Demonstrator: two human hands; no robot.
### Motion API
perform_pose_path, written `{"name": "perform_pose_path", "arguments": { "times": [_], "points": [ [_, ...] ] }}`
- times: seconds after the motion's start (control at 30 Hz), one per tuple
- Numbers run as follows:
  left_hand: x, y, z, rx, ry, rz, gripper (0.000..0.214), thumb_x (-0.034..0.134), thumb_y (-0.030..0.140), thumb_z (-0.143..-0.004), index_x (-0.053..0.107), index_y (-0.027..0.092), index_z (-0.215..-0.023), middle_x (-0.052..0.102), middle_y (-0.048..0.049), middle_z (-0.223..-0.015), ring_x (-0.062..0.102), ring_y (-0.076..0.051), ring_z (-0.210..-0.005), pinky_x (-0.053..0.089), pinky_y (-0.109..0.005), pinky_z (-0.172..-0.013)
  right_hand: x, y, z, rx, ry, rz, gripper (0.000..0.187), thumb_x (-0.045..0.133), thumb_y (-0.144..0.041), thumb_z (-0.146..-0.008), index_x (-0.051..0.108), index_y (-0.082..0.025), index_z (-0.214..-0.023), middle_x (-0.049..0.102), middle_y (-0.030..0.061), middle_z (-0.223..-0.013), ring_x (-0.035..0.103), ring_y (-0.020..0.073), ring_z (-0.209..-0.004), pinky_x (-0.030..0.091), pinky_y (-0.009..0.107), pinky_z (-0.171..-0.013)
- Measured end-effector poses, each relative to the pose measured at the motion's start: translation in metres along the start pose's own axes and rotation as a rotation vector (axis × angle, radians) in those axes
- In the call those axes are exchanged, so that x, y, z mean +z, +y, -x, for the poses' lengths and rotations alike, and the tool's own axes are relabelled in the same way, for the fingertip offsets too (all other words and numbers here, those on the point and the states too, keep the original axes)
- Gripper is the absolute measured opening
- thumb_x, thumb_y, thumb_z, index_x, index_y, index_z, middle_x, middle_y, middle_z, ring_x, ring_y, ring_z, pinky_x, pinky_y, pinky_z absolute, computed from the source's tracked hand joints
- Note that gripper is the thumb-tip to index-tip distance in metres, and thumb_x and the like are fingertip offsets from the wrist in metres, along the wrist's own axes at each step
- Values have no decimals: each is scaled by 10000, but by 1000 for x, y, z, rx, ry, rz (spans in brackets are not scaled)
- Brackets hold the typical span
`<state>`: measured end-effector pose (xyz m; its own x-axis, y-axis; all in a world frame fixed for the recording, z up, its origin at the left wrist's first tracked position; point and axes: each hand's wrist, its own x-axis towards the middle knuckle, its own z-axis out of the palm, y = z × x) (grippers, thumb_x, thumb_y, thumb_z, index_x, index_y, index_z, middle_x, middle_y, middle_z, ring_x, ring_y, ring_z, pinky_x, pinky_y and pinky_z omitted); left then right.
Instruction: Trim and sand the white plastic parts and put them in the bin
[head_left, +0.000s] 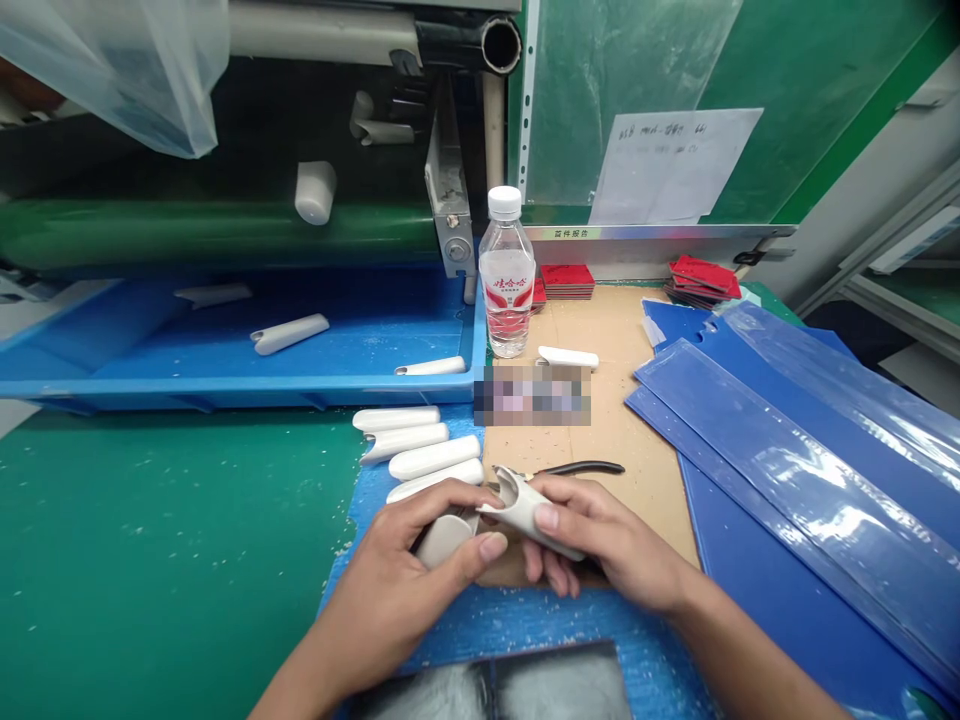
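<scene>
My right hand (592,535) is closed around a white hollow plastic shell (529,515), its scooped open end tilted up to the left. My left hand (427,560) curls in from the other side, with its index fingertip at the shell's open end. A second white plastic piece (444,540) shows between the thumb and index finger of my left hand; its far part is hidden. Just behind the hands, nippers with a black handle (581,467) lie on the cardboard (637,500), partly covered by the held shell. Several white shells (433,457) lie in a row behind my left hand.
A blue tray (330,390) with white shells stands beneath a green conveyor belt (217,235). A water bottle (507,280) stands beside it. Red card stacks (568,281) sit at the back. Clear plastic sleeves (795,480) and blue sheets cover the right side.
</scene>
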<state>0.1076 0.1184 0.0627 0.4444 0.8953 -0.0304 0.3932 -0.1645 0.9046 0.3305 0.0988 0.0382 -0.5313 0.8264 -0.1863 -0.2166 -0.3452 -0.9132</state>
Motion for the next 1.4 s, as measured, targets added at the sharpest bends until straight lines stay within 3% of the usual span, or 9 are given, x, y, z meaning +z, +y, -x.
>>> {"name": "perform_pose_path", "arguments": {
  "times": [0.13,0.23,0.43,0.57,0.7,0.9,1.03,1.2,1.4],
  "points": [
    [0,1,-1,17,-5,17,108,691,330,-912,702,307,-1017,733,73,-970,663,-139,-912,448,-199,-862,-1,4,-2,49,-6,-78,483,480,-561,-1000,617,-121,-855,649,41,-594,526,102,-431,400,185,-419],
    [0,3,-2,37,-9,30,50,669,311,-926,704,276,-920,724,69,-906,658,-129,-859,453,-193,-816,0,5,-1,76,-26,-68,543,456,-587,-1002,624,-110,-806,643,51,-575,527,103,-426,416,188,-417],
    [3,2,-1,28,-26,31,138,658,325,-931,682,238,-827,714,44,-855,654,-139,-816,462,-212,-788,2,2,2,77,-33,-2,375,736,-452,-895,573,-169,-1079,657,-4,-726,539,68,-502,415,132,-452],
    [6,0,0,-80,-19,80,155,663,401,-920,665,246,-926,650,47,-722,590,-118,-601,462,-220,-608,1,4,0,48,-6,-90,313,619,-437,-979,588,-154,-1110,657,7,-677,530,72,-454,412,132,-416],
    [6,-2,0,-221,-37,308,294,608,501,-935,609,247,-1082,583,38,-715,470,-88,-481,415,-202,-451,-1,5,0,67,9,-267,401,457,-462,-1042,609,-110,-1161,681,56,-632,547,104,-410,409,145,-361],
    [5,0,-3,-309,-58,869,364,542,473,-946,519,236,-1222,608,-39,-880,534,-144,-641,456,-212,-460,-2,5,1,105,7,-337,492,411,-495,-1051,592,-94,-1273,691,68,-626,557,116,-390,406,147,-340],
    [5,4,-4,-360,-20,795,361,554,408,-971,468,246,-1282,651,-52,-941,578,-130,-649,486,-213,-530,-1,5,0,108,19,-303,437,490,-480,-1021,631,-94,-1172,683,61,-633,542,104,-396,413,149,-359],
    [4,7,-4,-421,-84,695,428,565,471,-965,400,287,-1314,659,-34,-968,543,-82,-471,409,-165,-380,0,2,-1,80,11,-277,318,569,-406,-983,631,-120,-1108,651,38,-669,529,93,-432,403,143,-377],
    [7,1,-6,-417,-73,639,319,599,479,-949,465,268,-1148,665,-24,-1043,551,-56,-426,416,-160,-355,-1,0,3,85,108,-311,310,527,-456,-1010,595,-154,-1005,552,-27,-564,376,54,-356,245,128,-326]
  ]
}}
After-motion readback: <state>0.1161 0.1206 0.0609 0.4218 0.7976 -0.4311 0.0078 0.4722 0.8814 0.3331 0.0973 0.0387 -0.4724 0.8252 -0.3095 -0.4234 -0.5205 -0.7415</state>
